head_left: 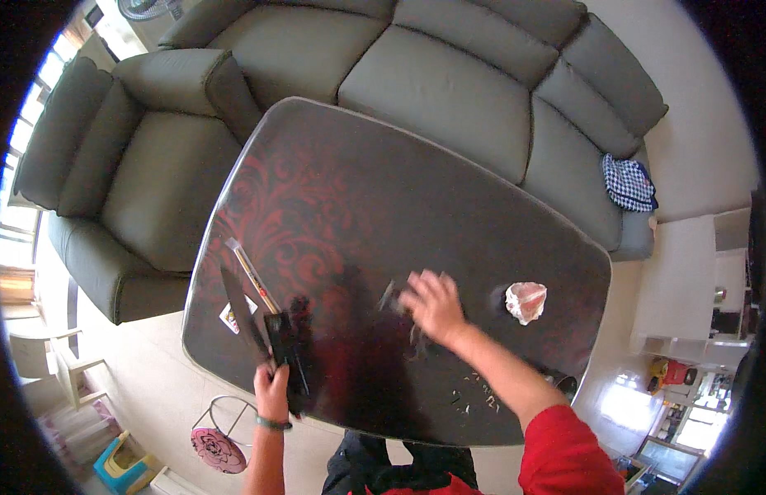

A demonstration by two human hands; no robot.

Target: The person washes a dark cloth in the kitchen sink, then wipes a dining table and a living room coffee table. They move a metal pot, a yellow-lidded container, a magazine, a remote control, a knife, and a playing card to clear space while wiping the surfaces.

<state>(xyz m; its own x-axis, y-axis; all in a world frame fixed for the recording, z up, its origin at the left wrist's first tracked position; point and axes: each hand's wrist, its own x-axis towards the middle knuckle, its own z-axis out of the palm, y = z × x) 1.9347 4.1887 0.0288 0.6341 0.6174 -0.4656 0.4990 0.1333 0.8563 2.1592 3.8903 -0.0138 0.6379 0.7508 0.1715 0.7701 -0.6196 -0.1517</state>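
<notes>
My left hand (272, 388) grips the handle of a large knife (243, 315) at the table's left side, its broad blade pointing away from me. Beside that hand lies a black box-like object (285, 349); whether the fingers also touch it, I cannot tell. My right hand (433, 306) is over the middle of the dark table (432, 185), blurred, palm down, fingers apart. Thin whitish scraps or streaks (388, 294) show by its fingertips, and what is under the palm is hidden. Right of it sits a pink and white lump (526, 303), its material unclear.
A slender wrapped stick-like item (254, 275) and a small printed card (237, 314) lie near the blade. Small scraps (475, 396) are scattered near the front edge, and a dark cup-like object (565, 387) is at right. Grey sofas (432, 99) border the table; a pink round stool (218, 450) stands front left.
</notes>
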